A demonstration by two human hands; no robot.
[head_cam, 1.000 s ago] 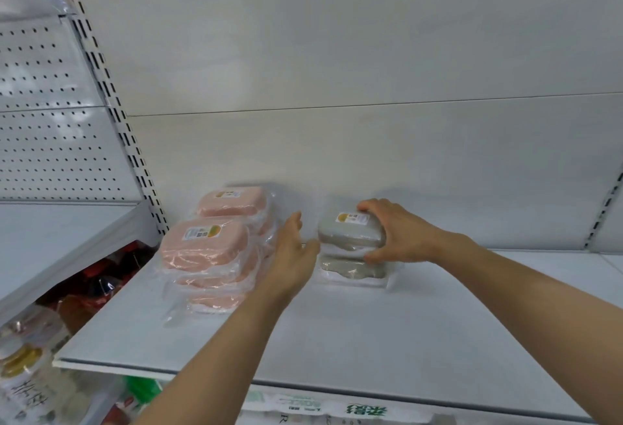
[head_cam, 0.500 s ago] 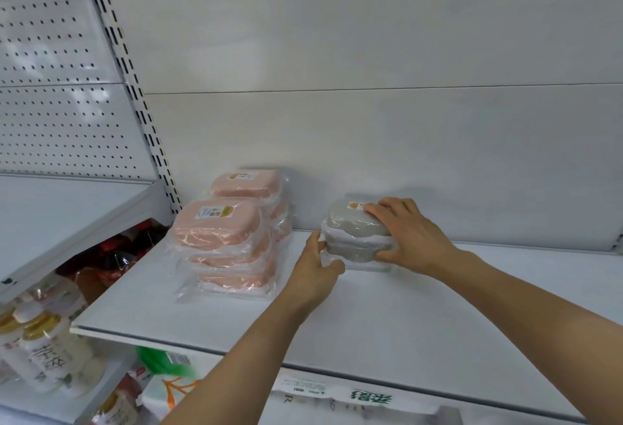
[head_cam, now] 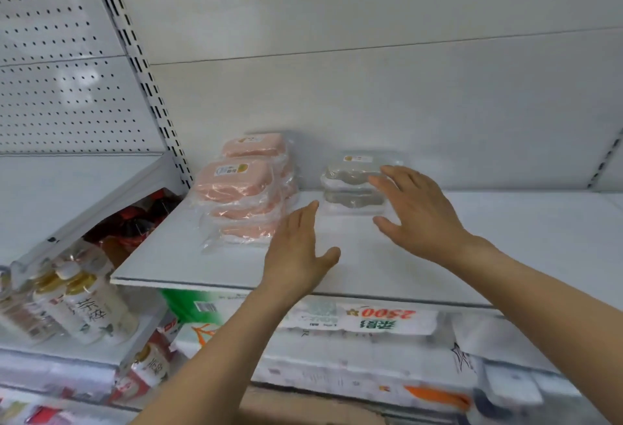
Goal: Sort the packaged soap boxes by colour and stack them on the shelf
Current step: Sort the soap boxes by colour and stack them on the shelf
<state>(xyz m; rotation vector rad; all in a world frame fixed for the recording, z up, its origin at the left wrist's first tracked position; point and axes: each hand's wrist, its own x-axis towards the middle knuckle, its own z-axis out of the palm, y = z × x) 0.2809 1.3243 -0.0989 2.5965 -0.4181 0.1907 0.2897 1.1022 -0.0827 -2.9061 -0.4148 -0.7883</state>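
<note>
Two stacks of pink soap boxes (head_cam: 236, 185) in clear wrap stand at the back left of the white shelf (head_cam: 209, 266), one stack behind the other. To their right is a stack of two grey soap boxes (head_cam: 352, 185) against the back wall. My left hand (head_cam: 296, 252) hovers with straight fingers in front of the gap between the stacks and holds nothing. Spread and empty, my right hand (head_cam: 418, 212) is just in front of the grey stack's right side and covers part of it.
A slotted upright (head_cam: 141, 73) and a pegboard panel (head_cam: 57, 80) rise at the left. Bottles (head_cam: 84, 310) stand on a lower left shelf. Packaged goods (head_cam: 364, 320) fill the shelf below. The white shelf runs bare to the right of the grey stack.
Both hands have let go of the grey stack and drawn back towards me with fingers spread. The view has tilted down, showing more of the lower shelves.
</note>
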